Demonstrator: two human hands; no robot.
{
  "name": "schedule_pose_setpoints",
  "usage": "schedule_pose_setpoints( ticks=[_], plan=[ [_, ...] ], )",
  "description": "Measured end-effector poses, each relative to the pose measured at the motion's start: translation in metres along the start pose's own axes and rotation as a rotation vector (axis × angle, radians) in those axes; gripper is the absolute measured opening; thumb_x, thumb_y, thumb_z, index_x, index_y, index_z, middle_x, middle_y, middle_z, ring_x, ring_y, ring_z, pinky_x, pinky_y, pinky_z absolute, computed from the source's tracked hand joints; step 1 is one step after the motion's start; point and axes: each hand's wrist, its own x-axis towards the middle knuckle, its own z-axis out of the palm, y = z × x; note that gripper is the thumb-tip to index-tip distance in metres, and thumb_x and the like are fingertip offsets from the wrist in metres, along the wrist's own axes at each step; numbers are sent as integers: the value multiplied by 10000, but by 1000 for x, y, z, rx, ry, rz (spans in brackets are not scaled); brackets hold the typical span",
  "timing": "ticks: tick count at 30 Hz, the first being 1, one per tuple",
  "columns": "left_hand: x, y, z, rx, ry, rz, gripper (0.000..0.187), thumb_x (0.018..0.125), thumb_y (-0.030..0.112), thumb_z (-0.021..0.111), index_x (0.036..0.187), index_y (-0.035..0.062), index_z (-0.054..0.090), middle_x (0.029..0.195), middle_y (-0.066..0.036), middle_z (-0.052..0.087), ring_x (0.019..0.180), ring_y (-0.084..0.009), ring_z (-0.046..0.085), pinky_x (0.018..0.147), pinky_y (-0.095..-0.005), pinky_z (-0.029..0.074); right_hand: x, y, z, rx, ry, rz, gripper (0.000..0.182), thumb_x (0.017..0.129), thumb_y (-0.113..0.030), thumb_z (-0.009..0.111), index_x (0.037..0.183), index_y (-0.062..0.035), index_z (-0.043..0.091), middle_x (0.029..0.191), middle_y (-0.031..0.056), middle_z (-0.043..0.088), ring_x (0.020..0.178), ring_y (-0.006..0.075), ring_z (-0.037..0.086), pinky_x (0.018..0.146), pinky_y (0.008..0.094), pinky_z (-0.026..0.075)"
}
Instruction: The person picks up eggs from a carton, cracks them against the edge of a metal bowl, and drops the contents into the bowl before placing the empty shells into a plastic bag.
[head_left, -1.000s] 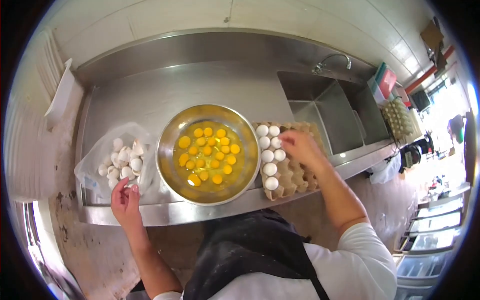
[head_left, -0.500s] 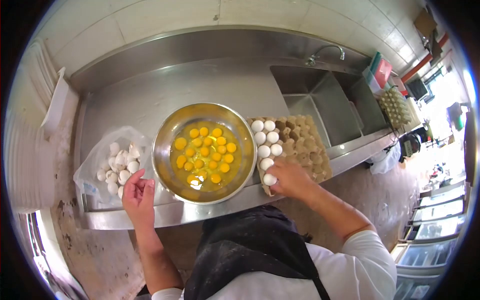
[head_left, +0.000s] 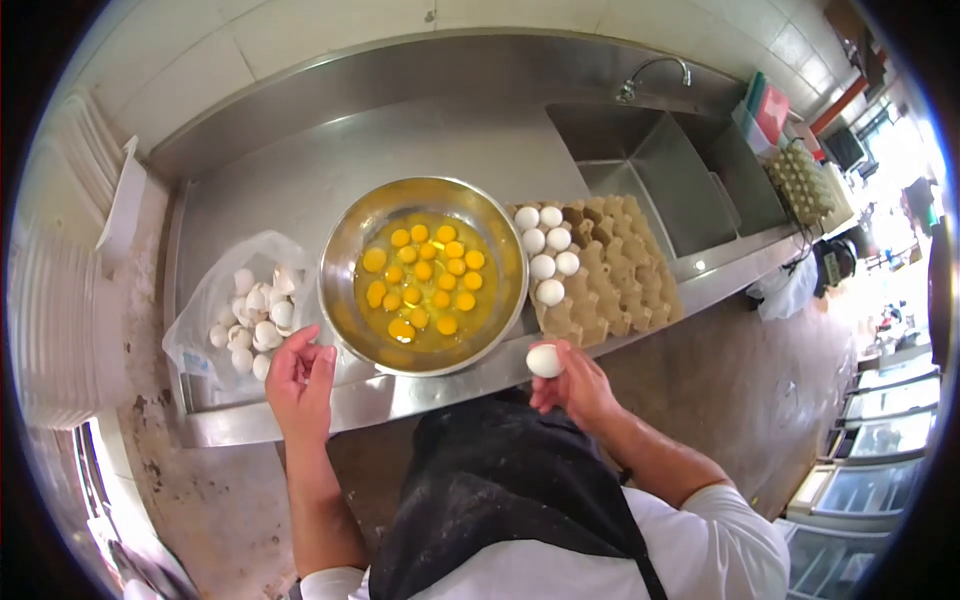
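Observation:
My right hand [head_left: 585, 388] holds a white egg [head_left: 543, 361] in its fingers, in front of the counter's front edge and below the egg carton [head_left: 640, 270]. Several white eggs [head_left: 549, 292] stand in the carton's left cups. A large steel bowl [head_left: 345, 215] sits left of the carton, with many raw yolks [head_left: 442, 298] in clear egg white. My left hand [head_left: 302, 385] hovers by the bowl's lower left side, fingers loosely bent and apart, with nothing in it. Close beside it lies a clear plastic bag [head_left: 195, 310] with white eggshells [head_left: 258, 300].
All this rests on a steel counter [head_left: 440, 140] with a raised back edge. A double sink [head_left: 670, 180] with a tap [head_left: 655, 75] lies to the right. Further right are stacked egg trays [head_left: 800, 180] and a red and green container [head_left: 768, 110]. White stacked trays line the left wall.
My right hand has lifted an egg out of the carton's near left corner and drawn it back towards me. My left hand stays near the shell bag. The whole view has shifted slightly.

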Motion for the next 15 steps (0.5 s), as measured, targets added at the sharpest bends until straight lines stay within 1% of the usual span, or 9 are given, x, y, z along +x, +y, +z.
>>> schedule_pose_setpoints(
  ticks=[2,3,4,6,7,9,12,13,15],
  plan=[
    [1,1,-2,-2,-33,14,321,881,20,665,1193,-6,594,833,13,577,719,-36,499,643,-176,397,-2,16,7,564,-120,316,395,1023,-381,439,1274,-84,515,990,103,630,760,168,644,623,282,519],
    [0,1,-2,-11,-58,30,319,884,20,661,1195,-5,595,833,14,577,716,-34,498,640,-175,395,-4,23,7,619,-120,328,377,1009,-332,497,1312,-107,503,1067,108,633,792,193,651,633,297,524],
    [0,2,-3,-7,-68,31,319,884,20,661,1195,-5,595,833,14,577,716,-34,498,640,-175,395,-8,27,10,628,-116,325,377,1009,-332,497,1312,-107,503,1067,108,633,792,193,651,633,297,524],
    [1,5,-5,15,-80,37,318,886,18,658,1197,-2,597,828,14,577,712,-33,496,634,-174,394,-15,33,17,413,80,191,385,958,-233,609,1311,-99,532,1119,99,628,840,201,653,674,306,541],
    [2,5,-5,14,-91,40,318,886,18,658,1197,-2,597,828,14,577,712,-33,496,634,-174,394,-17,39,18,420,88,185,385,958,-233,609,1311,-99,532,1119,99,628,840,201,653,674,306,541],
    [1,3,-7,6,-111,54,318,887,19,657,1198,-3,598,822,15,578,713,-31,498,631,-173,395,-15,55,17,-576,332,-487,402,876,-151,714,1258,-103,601,1139,105,636,876,203,666,729,314,551],
    [1,1,-6,-4,-137,64,317,883,23,664,1193,-2,601,820,15,584,710,-33,505,632,-174,400,-9,68,13,-725,433,-668,375,826,-148,759,1182,-94,653,1134,131,644,923,223,675,770,316,550],
    [1,2,-5,-2,-137,64,317,883,23,664,1193,-2,601,820,15,584,710,-33,505,632,-174,400,-8,68,12,-723,432,-668,375,826,-148,759,1182,-94,653,1134,131,644,923,223,675,770,316,550],
    [0,6,-5,31,-155,65,316,881,30,669,1188,-2,602,817,16,588,704,-38,510,632,-182,410,-6,67,11,-963,491,-932,407,808,-153,766,1193,-93,649,1116,146,652,942,264,677,765,324,552]
  ],
)
